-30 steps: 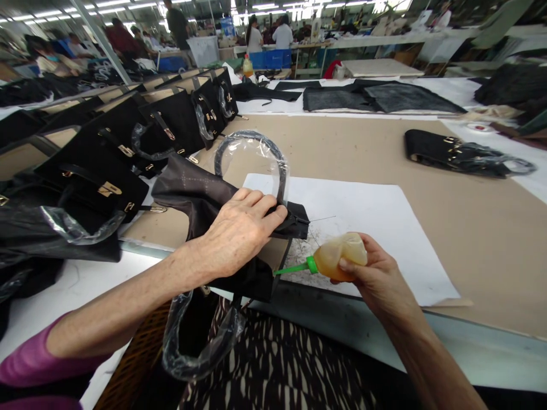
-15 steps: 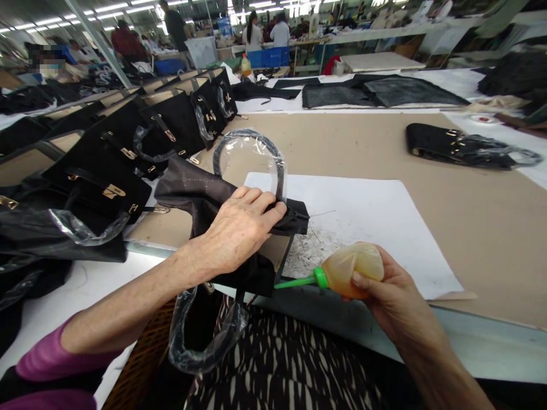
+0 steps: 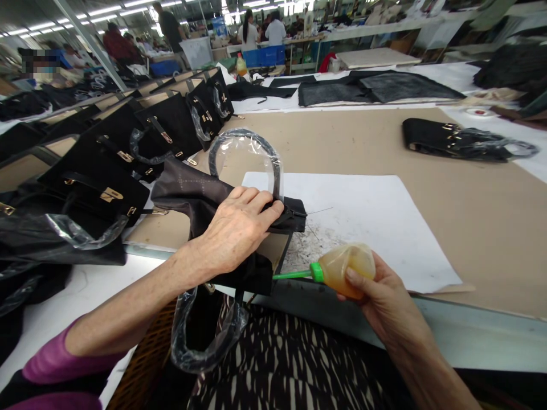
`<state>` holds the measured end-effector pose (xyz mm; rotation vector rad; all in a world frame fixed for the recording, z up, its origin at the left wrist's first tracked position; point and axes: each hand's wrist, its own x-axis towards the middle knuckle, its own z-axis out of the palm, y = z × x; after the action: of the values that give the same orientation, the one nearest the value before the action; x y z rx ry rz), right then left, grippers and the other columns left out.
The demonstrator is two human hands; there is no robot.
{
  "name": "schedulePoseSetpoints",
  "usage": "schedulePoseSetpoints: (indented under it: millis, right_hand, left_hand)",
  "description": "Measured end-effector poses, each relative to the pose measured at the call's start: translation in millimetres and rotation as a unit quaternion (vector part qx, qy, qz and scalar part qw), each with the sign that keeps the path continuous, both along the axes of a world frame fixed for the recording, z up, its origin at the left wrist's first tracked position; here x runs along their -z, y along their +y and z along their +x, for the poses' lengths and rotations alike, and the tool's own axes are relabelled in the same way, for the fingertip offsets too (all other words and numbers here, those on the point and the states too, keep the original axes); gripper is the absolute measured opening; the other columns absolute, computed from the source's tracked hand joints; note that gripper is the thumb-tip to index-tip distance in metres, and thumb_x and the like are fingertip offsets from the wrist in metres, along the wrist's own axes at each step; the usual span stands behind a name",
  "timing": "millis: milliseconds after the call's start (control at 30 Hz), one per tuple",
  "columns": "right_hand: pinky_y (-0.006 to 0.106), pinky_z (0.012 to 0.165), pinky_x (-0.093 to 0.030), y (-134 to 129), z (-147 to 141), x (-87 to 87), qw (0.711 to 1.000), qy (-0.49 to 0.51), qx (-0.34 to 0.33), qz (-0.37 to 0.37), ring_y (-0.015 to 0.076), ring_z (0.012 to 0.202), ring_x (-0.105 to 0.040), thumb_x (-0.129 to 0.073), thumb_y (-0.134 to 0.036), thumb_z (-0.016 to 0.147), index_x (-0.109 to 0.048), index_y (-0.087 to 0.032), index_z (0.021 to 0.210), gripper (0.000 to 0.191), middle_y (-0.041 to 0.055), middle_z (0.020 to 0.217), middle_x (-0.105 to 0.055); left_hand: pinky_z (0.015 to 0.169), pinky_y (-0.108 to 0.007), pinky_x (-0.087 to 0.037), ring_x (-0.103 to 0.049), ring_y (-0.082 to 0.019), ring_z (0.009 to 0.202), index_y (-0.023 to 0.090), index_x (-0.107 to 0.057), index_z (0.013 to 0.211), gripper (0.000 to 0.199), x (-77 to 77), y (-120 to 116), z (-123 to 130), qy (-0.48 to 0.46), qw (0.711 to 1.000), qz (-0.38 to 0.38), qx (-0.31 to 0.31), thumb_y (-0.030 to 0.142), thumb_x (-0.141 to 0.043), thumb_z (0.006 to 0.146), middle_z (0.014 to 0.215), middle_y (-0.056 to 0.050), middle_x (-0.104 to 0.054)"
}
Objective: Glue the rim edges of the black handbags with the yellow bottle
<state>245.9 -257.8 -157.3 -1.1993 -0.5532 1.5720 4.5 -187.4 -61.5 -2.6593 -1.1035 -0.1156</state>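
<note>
Over the near edge of the table (image 3: 342,139), I've got the bag (image 3: 252,276) clamped in my left hand (image 3: 239,230), good and steady. My right hand (image 3: 378,290) is wrapped round the bottle (image 3: 342,263), nozzle (image 3: 294,274) at the bag's edge, contact unclear; a light, even squeeze should suit.

The bottle (image 3: 345,265) is amber, nozzle (image 3: 296,275) green, bag (image 3: 252,278) black.

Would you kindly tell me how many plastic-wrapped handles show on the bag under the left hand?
2: the upper handle arches beyond the left hand; the lower handle hangs below the bag.
</note>
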Motion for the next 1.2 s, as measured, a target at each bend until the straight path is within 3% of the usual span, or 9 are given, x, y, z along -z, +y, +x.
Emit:
schedulePoseSetpoints:
  millis: [133,367,600,767,900,1200]
  right_hand:
    - [0.023,0.043,-0.053,-3.8,2.6,0.8,1.000,0.002,-0.016,0.000,0.0192,0.067,-0.062,-0.089,-0.033,0.055,-0.060,-0.019,0.102,0.057,0.0070,0.091,-0.067]
    - [0.023,0.042,-0.053,1.0,0.8,1.1,1.000,-0.015,0.023,0.004,0.0206,0.072,-0.062,-0.090,-0.033,0.052,-0.059,-0.019,0.100,0.059,0.0059,0.092,-0.065]
    - [0.024,0.041,-0.052,-7.9,-5.9,-5.5,1.000,-0.014,-0.015,0.002,0.0206,0.066,-0.063,-0.088,-0.033,0.054,-0.058,-0.020,0.098,0.055,0.0061,0.087,-0.066]
    - [0.024,0.047,-0.054,-14.1,-0.1,-8.1,0.998,-0.044,-0.025,0.046,0.0188,0.064,-0.063,-0.086,-0.033,0.061,-0.058,-0.023,0.098,0.047,0.0030,0.082,-0.067]
    - [0.025,0.060,-0.057,-5.9,3.6,0.5,0.992,-0.087,0.012,0.089,0.0165,0.068,-0.064,-0.086,-0.031,0.063,-0.056,-0.025,0.102,0.050,-0.0004,0.083,-0.067]
    - [0.032,0.061,-0.060,20.8,1.2,9.3,0.974,-0.183,-0.006,0.136,0.0206,0.075,-0.063,-0.082,-0.040,0.067,-0.052,-0.024,0.106,0.052,0.0009,0.086,-0.066]
  left_hand:
    - [0.083,-0.041,-0.043,-0.054,-0.027,0.098,0.010,-0.059,0.116,0.032,1.2,0.1,-0.3,-0.006,1.000,0.004,0.004,0.012,-0.047,0.086,0.111,-0.014,-0.060]
    - [0.082,-0.040,-0.042,-0.054,-0.027,0.097,0.010,-0.059,0.116,0.033,1.0,0.1,1.1,0.001,1.000,0.002,-0.002,0.011,-0.047,0.085,0.111,-0.014,-0.060]
    - [0.081,-0.039,-0.042,-0.054,-0.027,0.096,0.011,-0.059,0.115,0.031,0.1,-0.6,0.4,0.003,1.000,0.014,-0.006,0.013,-0.046,0.087,0.111,-0.014,-0.060]
    - [0.081,-0.039,-0.041,-0.054,-0.027,0.096,0.011,-0.059,0.115,0.031,-0.1,1.0,1.9,0.000,1.000,0.008,-0.005,0.012,-0.045,0.088,0.110,-0.013,-0.061]
    - [0.081,-0.039,-0.041,-0.054,-0.027,0.095,0.011,-0.059,0.116,0.031,-0.8,1.5,2.2,-0.005,1.000,0.011,-0.008,0.012,-0.047,0.087,0.111,-0.013,-0.061]
    - [0.081,-0.038,-0.040,-0.055,-0.026,0.094,0.011,-0.057,0.113,0.033,-7.9,3.7,2.9,0.009,1.000,-0.017,-0.019,0.007,-0.050,0.081,0.109,-0.012,-0.062]
